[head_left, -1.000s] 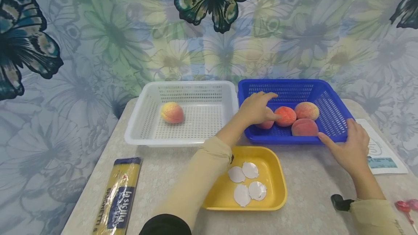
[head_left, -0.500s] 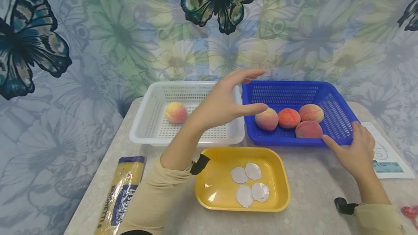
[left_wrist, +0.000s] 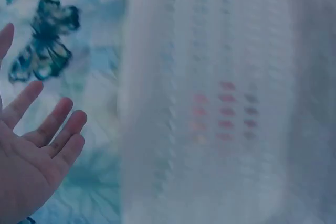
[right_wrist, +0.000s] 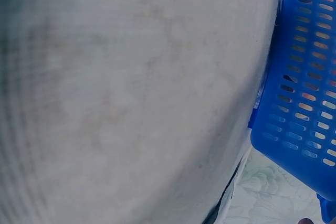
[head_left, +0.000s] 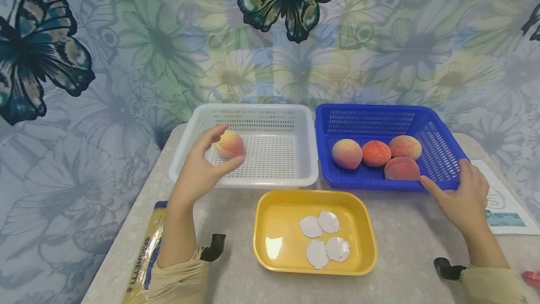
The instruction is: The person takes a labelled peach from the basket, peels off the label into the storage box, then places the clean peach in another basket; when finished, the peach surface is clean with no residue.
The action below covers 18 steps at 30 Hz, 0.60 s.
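Observation:
In the head view a yellow-and-red peach (head_left: 232,145) lies in the left part of the white basket (head_left: 249,183). My left hand (head_left: 195,172) hovers over that basket's left front side, thumb and fingers spread beside the peach with a gap between them. Its fingers (left_wrist: 52,127) look loosely extended in the left wrist view, and the peach shows only as red through the basket's slots. My right hand (head_left: 464,196) holds the front right corner of the blue basket (head_left: 438,142). Several peaches sit inside it, among them a pale pink peach (head_left: 347,154) and a bright orange-red peach (head_left: 377,153).
A yellow tray (head_left: 270,247) with several white paper discs (head_left: 317,253) stands in front of the baskets. The spaghetti pack (head_left: 145,247) lies at left, partly behind my left forearm. A printed sheet (head_left: 506,205) is right of the blue basket. Butterfly-patterned cloth (head_left: 291,69) hangs behind.
My left hand has let go of the pale pink peach in the blue basket and swung left, over to the white basket's peach. My right hand has stayed at the blue basket's corner.

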### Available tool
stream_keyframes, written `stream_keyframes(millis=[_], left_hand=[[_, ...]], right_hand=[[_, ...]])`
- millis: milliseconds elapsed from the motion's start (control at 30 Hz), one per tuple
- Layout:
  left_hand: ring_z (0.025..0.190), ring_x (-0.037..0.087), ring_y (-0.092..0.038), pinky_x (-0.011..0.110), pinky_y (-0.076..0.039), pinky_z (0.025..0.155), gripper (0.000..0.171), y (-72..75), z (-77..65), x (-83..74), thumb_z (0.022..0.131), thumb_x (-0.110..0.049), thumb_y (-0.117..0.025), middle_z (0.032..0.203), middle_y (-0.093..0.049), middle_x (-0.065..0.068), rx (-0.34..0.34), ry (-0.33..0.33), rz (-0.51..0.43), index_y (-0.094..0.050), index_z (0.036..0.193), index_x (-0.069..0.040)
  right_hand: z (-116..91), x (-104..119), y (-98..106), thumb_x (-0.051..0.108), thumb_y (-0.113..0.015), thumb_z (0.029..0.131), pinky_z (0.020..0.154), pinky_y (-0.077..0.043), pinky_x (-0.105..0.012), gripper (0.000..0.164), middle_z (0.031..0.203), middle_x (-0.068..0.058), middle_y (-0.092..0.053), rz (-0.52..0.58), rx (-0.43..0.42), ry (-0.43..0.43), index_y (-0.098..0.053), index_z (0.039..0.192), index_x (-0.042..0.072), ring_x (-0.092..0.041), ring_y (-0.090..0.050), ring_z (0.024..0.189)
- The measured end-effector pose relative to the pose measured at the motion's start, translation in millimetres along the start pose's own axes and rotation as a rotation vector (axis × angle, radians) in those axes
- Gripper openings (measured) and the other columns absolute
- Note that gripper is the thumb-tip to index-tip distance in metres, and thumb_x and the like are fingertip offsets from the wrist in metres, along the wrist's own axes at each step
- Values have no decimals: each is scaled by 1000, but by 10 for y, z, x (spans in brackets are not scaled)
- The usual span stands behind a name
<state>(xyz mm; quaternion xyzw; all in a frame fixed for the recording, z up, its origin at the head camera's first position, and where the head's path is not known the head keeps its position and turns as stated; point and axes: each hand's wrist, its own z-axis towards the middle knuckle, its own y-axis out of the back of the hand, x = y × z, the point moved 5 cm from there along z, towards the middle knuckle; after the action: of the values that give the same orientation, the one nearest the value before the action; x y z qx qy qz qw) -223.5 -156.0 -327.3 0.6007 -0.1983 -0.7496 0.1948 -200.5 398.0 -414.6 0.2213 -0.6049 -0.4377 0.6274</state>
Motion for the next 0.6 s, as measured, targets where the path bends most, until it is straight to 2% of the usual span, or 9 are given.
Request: stream_keyframes(millis=[133,267,367,467,600], left_hand=[[145,34,-30,68,-27,112,86,147,-54,380,79,-42,-83,157,-36,7,-57,72,99,-40,151,-23],[144,43,-24,70,-24,111,91,265,-103,632,76,-44,-84,155,-34,15,-92,121,236,-39,152,-20],[144,48,-19,72,-17,110,98,306,-126,748,74,-48,-84,158,-27,20,-71,150,309,-35,154,-19],[145,52,-15,75,-11,109,106,314,-133,822,72,-54,-84,162,-17,23,-36,170,342,-30,156,-17],[148,51,-9,80,-11,106,114,310,-142,892,70,-60,-83,164,-8,22,-4,209,355,-23,158,-16]], right_hand=[[2,17,-11,47,-65,91,116,0,-71,103,162,-32,-5,-3,1,1,-4,157,-4,-51,2,149],[0,27,-10,45,-66,91,117,0,-70,102,161,-33,-8,3,-8,16,-6,156,-5,-51,1,148],[2,27,6,42,-67,90,117,0,-68,101,160,-33,-10,13,-26,32,-8,156,-6,-52,-1,148],[4,23,22,40,-68,90,118,0,-67,99,159,-34,-13,20,-40,44,-10,155,-7,-52,-3,148],[-6,16,21,41,-68,90,117,-1,-68,100,160,-34,-11,21,-34,36,-10,156,-7,-52,-2,148]])
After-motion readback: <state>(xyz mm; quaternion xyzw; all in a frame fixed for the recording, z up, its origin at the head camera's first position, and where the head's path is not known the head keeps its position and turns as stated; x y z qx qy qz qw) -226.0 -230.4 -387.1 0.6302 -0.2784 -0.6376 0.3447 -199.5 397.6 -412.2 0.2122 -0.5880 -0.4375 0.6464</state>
